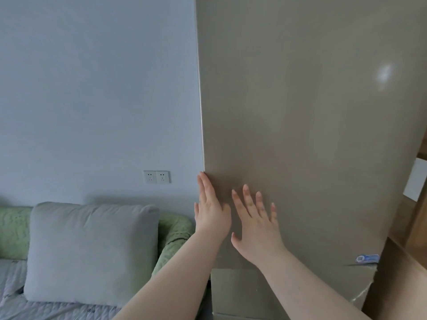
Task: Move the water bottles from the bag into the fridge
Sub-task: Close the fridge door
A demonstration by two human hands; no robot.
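Both hands are up against the tall, glossy beige-gold fridge door [300, 112], which fills most of the right side of the view. The left hand [211, 207] is open and flat, fingers together, with the fingertips right at the door's left edge where it meets the pale blue-grey wall [92, 88]. The right hand [257, 221] is open too, fingers spread wide, palm towards the door just beside the left one; can't tell for sure if the palm is pressed on or only close. Neither hand is holding anything. The upper door looks shut, and a seam lower down separates it from a second beige panel [233, 289]. No water bottles or bag show up in this shot. Off to the left there's a white double wall socket [156, 176], and below it a big grey cushion [92, 252] sitting on a sofa with a green quilted cover [13, 232].
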